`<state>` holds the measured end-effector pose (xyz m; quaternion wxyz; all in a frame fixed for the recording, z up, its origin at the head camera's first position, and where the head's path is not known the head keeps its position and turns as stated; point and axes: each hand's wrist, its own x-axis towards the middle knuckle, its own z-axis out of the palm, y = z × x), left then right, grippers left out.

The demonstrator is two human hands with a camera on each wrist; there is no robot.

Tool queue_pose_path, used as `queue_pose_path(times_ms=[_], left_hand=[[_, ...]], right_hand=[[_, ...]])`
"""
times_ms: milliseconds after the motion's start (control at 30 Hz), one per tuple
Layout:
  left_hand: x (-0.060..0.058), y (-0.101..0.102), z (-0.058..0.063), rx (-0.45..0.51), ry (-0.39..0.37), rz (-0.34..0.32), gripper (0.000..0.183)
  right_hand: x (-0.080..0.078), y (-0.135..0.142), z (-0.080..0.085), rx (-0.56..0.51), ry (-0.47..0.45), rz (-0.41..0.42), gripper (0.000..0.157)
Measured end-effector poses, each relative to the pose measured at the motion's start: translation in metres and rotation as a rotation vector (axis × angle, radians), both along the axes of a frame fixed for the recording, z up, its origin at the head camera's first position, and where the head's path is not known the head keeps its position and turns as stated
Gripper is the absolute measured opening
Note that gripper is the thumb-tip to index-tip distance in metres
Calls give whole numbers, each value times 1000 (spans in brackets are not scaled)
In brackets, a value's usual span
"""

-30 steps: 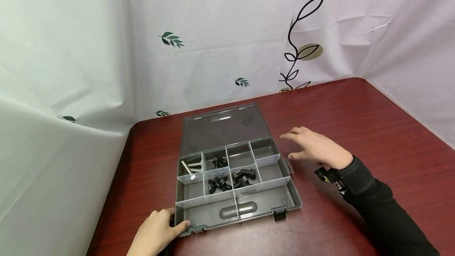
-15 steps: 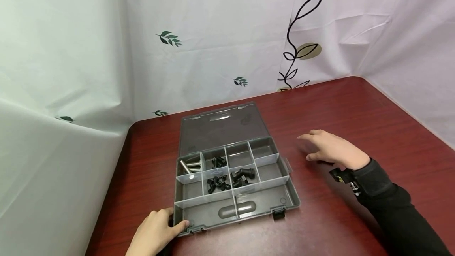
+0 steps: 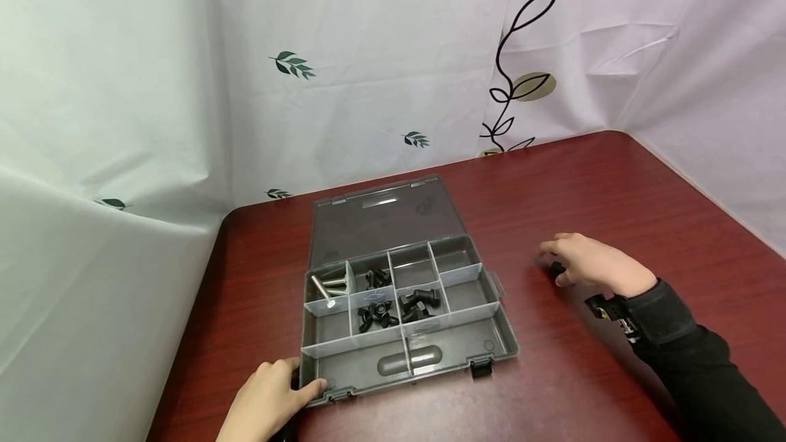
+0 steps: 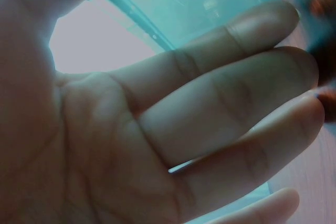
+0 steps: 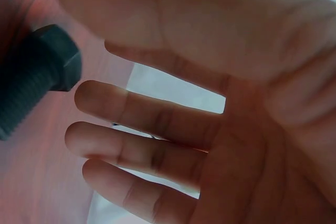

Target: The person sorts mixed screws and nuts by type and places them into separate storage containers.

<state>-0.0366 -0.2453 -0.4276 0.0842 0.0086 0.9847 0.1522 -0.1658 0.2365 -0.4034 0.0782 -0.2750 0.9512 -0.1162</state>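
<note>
A grey compartment box (image 3: 356,343) lies open on the table. At its front left corner my left hand (image 3: 264,394) holds it, thumb over the rim and fingers along the outside; the left wrist view has these fingers (image 4: 226,98) nearly straight. To the right of the box, my right hand (image 3: 598,264) hovers over a black hex bolt (image 3: 557,269) on the table. Seen from the right wrist, the bolt (image 5: 42,72) lies just beyond my fingertips (image 5: 86,95), apart from them, and nothing is in the palm.
Inside the box are silver metal pins (image 3: 322,288), small black pieces (image 3: 378,279), black knob-like parts (image 3: 376,317) and black bolts (image 3: 421,303). The lid (image 3: 387,220) lies folded back behind. A latch (image 3: 482,368) juts from the front. White cloth (image 3: 368,74) hangs around the red-brown table (image 3: 491,408).
My right hand has moved right and slightly toward me, away from the box, and come to the bolt. The left hand stays on the box's corner.
</note>
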Motion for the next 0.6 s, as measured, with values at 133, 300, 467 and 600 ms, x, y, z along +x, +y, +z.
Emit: queue_pose_path(times_ms=[133,300,467,600], left_hand=[[1,0,1,-2,5,4,37],[1,1,1,-7,6,7,38],[1,1,1,-4,3,7,39],[1,1,1,1,1,9,38]], right_hand=[[-1,4,-4,-11,-15,15,42],[-1,10,-14,-53,9,47,35],[0,11,-21,-75,29,56,38],[0,10,-23,-90,27,51,40]])
